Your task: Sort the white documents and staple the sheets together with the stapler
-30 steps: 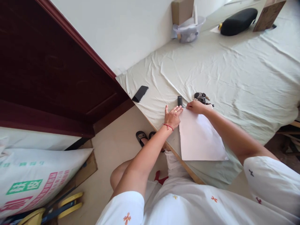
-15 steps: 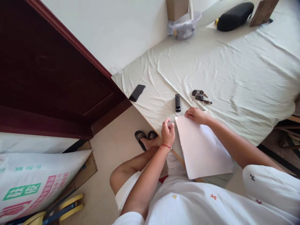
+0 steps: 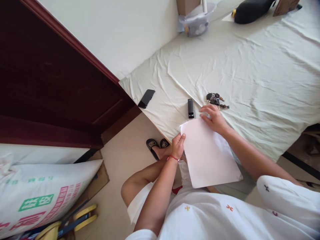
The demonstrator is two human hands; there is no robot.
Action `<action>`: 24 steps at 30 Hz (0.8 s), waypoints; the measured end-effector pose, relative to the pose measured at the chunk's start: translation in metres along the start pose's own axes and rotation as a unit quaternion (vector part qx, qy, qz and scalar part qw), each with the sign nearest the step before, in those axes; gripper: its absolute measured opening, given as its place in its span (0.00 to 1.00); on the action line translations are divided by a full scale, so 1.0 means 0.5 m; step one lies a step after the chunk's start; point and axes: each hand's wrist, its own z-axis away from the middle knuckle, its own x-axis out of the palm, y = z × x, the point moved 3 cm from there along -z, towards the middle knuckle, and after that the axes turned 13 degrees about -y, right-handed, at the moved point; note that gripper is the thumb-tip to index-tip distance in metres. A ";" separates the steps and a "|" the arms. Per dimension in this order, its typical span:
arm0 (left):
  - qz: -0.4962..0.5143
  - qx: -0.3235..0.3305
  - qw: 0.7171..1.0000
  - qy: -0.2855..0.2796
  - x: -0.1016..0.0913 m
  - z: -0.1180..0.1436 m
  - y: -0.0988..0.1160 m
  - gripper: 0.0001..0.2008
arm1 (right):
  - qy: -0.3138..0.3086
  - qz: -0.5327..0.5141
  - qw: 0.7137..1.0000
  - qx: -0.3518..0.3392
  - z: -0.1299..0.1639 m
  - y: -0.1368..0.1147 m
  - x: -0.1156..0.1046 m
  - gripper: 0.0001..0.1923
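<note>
The plain white paper sheet point(image 3: 208, 155) lies flat and unfolded on the pale green cloth-covered table point(image 3: 250, 73), its near-left edge pinched by the left hand point(image 3: 178, 145), while the right hand point(image 3: 213, 117) presses spread fingers on its far corner.

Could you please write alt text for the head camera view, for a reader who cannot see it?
A seated person's left hand grips the left edge of a white sheet of paper while the right hand rests on its far corner. The paper lies on a wrinkled pale cloth, near a small black device, a bunch of keys and a black phone.
</note>
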 end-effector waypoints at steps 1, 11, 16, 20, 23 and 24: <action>-0.001 0.004 1.000 0.006 -0.001 0.002 0.002 0.22 | 0.035 -0.012 0.999 0.024 0.013 0.018 -0.010 0.14; 0.065 0.067 0.988 0.120 -0.029 -0.017 -0.027 0.26 | -0.038 -0.331 0.930 0.155 0.094 0.108 0.007 0.27; 0.108 0.083 0.982 0.133 -0.030 -0.019 -0.033 0.23 | -0.056 -0.420 0.888 0.176 0.097 0.115 0.008 0.24; 0.149 0.109 0.975 0.125 -0.028 -0.012 -0.030 0.18 | -0.049 -0.393 0.898 0.190 0.103 0.113 0.004 0.23; 0.112 0.097 0.980 0.135 -0.034 -0.007 -0.037 0.14 | -0.059 -0.329 0.922 0.193 0.104 0.110 0.004 0.21; 0.089 0.090 0.982 0.141 -0.037 -0.005 -0.041 0.14 | -0.052 -0.301 0.932 0.194 0.104 0.110 0.003 0.21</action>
